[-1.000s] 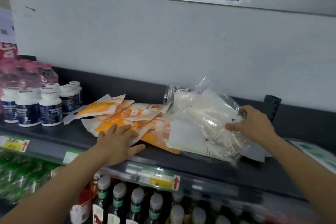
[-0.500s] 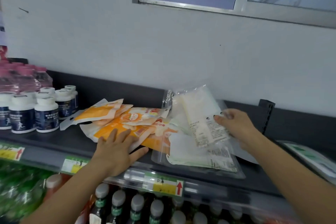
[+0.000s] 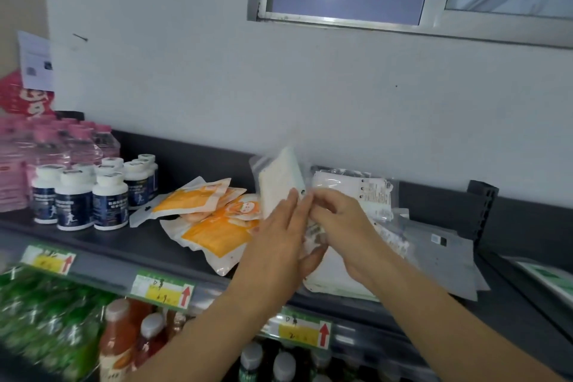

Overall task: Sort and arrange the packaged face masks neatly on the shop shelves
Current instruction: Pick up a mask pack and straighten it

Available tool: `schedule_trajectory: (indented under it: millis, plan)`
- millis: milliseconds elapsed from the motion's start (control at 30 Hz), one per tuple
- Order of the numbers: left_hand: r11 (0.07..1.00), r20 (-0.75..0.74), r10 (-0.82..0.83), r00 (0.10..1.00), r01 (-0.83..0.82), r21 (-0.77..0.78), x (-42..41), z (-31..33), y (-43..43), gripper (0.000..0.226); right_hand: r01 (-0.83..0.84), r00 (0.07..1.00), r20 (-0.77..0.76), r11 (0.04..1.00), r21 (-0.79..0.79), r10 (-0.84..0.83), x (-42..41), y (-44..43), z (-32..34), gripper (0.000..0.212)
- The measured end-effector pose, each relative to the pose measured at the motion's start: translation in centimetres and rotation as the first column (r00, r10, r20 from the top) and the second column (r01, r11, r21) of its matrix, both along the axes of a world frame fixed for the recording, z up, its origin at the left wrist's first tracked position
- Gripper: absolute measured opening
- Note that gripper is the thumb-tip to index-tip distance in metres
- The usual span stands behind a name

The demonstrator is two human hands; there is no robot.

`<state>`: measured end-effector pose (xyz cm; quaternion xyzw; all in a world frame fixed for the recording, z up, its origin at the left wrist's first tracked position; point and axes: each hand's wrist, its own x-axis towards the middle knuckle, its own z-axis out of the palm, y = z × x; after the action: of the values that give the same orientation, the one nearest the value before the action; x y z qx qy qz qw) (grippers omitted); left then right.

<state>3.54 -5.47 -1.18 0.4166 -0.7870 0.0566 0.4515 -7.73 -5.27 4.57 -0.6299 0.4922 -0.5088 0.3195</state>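
Observation:
A white mask pack [image 3: 279, 183] in clear plastic stands tilted above the dark top shelf [image 3: 130, 242], and both hands hold it. My left hand [image 3: 276, 245] presses flat against its front lower part. My right hand [image 3: 338, 223] pinches its right edge. Behind and under them lie more clear packs of white masks [image 3: 369, 192]. Several orange-and-white mask packs [image 3: 217, 232] lie in a loose overlapping heap just to the left.
White-capped dark-label bottles [image 3: 80, 198] and pink-capped water bottles [image 3: 62, 146] fill the shelf's left end. A flat clear bag [image 3: 443, 260] lies at the right, near a black bracket [image 3: 483, 208]. Price tags [image 3: 164, 288] line the shelf edge; drink bottles stand below.
My left hand has left the orange packs and moved right onto the white pack. My right hand has lifted that pack more upright. The camera has tilted and shifted.

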Motion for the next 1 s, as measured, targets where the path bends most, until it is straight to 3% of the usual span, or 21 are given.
schedule_trajectory:
  millis: [100,167,200,267,333,400,467,567,700,833,867,1000]
  plan:
    - [0.999,-0.118,0.035,0.992,-0.033,0.016,1.1,0.4,0.0,0.051,-0.136,0.991,0.011,0.99,0.037,0.136,-0.8,0.4,0.4,0.019]
    - [0.994,-0.218,0.094,0.971,-0.078,0.078,2.3,0.5,-0.1,0.04,-0.102,0.976,-0.185,0.991,0.083,0.116,-2.8,0.0,0.0,0.03]
    - [0.989,-0.269,0.129,0.954,-0.104,0.104,2.9,0.3,-0.5,0.037,-0.038,0.92,-0.385,0.993,0.108,0.077,-4.1,-0.6,-0.7,0.042]
    - [0.981,-0.381,0.172,0.908,-0.122,0.151,4.0,-0.1,-1.4,0.035,0.086,0.661,-0.748,0.984,0.157,0.062,-6.9,-1.8,-2.7,0.074]
    - [0.976,-0.468,0.182,0.865,-0.1,0.194,4.8,-0.5,-2.1,0.036,0.169,0.468,-0.872,0.953,0.25,0.146,-8.9,-2.3,-4.4,0.104]
    - [0.972,-0.541,0.176,0.822,-0.057,0.23,5.4,-0.7,-2.4,0.037,0.209,0.486,-0.861,0.937,0.281,0.15,-10.2,-2.6,-5.1,0.136]
    - [0.963,-0.613,0.169,0.771,0.002,0.269,5.6,-0.9,-2.5,0.036,0.226,0.498,-0.862,0.946,0.234,0.094,-11.1,-3.5,-5.7,0.15]
    - [0.952,-0.697,0.162,0.698,0.076,0.297,5.7,-1.1,-2.4,0.037,0.244,0.464,-0.884,0.951,0.192,0.059,-11.6,-4.3,-6.1,0.148]
    - [0.949,-0.731,0.138,0.668,0.121,0.29,5.7,-1.4,-1.9,0.037,0.346,0.461,-0.887,0.926,0.148,-0.03,-11.2,-3.6,-5.6,0.143]
    - [0.951,-0.716,0.124,0.687,0.125,0.284,5.7,-1.6,-1.6,0.038,0.454,0.326,-0.856,0.861,-0.231,-0.402,-9.9,-2.3,-4.8,0.083]
    - [0.953,-0.712,0.112,0.693,0.129,0.275,5.7,-1.5,-1.4,0.038,0.456,0.329,-0.814,0.836,-0.306,-0.478,-9.8,-2.3,-4.6,0.068]
    - [0.968,-0.707,0.056,0.705,0.136,0.211,5.3,-1.4,-0.8,0.037,0.49,0.537,-0.62,0.809,-0.323,-0.572,-9.1,-1.5,-1.8,0.022]
